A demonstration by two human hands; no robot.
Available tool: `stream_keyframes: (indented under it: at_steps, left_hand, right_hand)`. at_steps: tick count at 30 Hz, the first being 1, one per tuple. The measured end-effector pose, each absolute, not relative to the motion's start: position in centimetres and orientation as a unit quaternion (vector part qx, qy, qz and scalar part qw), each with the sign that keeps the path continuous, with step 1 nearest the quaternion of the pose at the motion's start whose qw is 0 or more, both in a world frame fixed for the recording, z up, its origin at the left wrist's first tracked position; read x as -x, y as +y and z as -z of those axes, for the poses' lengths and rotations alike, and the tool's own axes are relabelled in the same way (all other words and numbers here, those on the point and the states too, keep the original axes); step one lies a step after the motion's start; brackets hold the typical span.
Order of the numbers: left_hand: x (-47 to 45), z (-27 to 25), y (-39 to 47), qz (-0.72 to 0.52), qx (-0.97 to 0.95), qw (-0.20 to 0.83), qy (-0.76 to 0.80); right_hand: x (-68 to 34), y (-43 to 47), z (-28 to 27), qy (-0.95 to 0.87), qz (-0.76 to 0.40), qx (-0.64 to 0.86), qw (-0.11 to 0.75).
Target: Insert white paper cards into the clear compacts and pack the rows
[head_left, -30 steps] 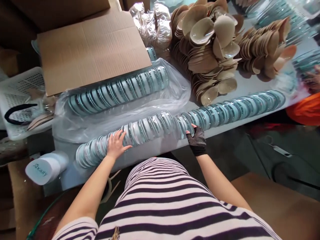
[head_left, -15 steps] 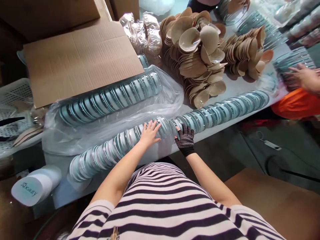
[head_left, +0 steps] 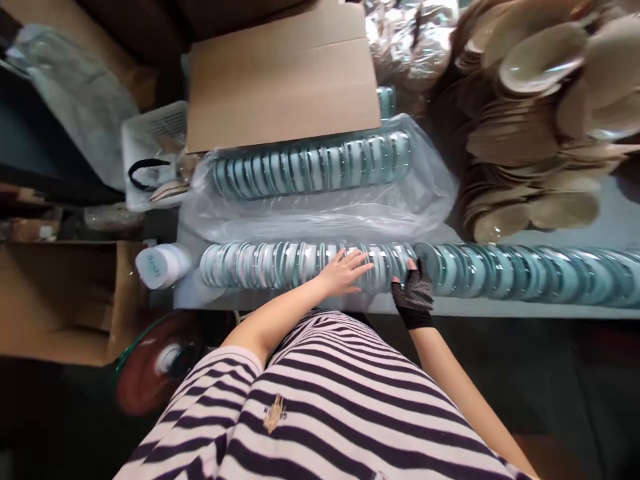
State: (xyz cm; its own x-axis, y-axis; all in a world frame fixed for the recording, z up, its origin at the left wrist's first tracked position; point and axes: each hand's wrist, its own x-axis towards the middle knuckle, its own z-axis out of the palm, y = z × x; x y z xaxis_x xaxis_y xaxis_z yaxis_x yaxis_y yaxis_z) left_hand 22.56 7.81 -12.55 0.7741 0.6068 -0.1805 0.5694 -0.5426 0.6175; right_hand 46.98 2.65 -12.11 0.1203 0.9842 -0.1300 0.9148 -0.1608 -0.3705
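Note:
A long row of clear, rounded plastic packages (head_left: 267,265) with white and teal bands stands on edge along the front of the table. My bare left hand (head_left: 343,273) lies over the right part of this row, fingers spread and touching the tops. My right hand (head_left: 416,293), in a black fingerless glove, rests where this row meets a second row of similar packages (head_left: 505,272). Its thumb and fingertips are apart against the packages. The glove partly hides the meeting point.
Behind the row, a plastic bag (head_left: 300,217) holds more packages beneath a cardboard sheet (head_left: 280,93). Brown cup-shaped pieces (head_left: 525,143) are piled at the back right. White lids (head_left: 163,265) lie at the left end, near a white basket (head_left: 143,143) and an open carton (head_left: 60,300).
My view has swung left, and the left carton has come into sight. My right hand now sits at the join between the rows, closer against them. My left hand stays spread on its row.

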Motion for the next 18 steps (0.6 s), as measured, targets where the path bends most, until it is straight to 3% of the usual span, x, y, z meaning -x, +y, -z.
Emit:
stream_keyframes:
  at_steps: [6, 10, 14, 18]
  left_hand:
    - [-14.6, 12.3, 6.7, -0.06, -0.813, 0.318, 0.483]
    - [-3.7, 10.4, 5.6, -0.107, -0.605, 0.185, 0.767]
    - [6.3, 10.5, 3.6, -0.178, -0.414, 0.094, 0.888]
    - [11.8, 14.0, 1.9, -0.22, -0.227, 0.223, 0.922]
  right_hand:
    - [-47.1, 3.4, 11.1, -0.621, -0.167, 0.752, 0.148]
    - [-46.9, 3.4, 11.0, -0.609, -0.177, 0.758, 0.154]
    - [-46.2, 2.8, 11.5, -0.594, -0.206, 0.766, 0.135]
    - [-46.6, 2.9, 12.5, -0.528, -0.221, 0.81, 0.126]
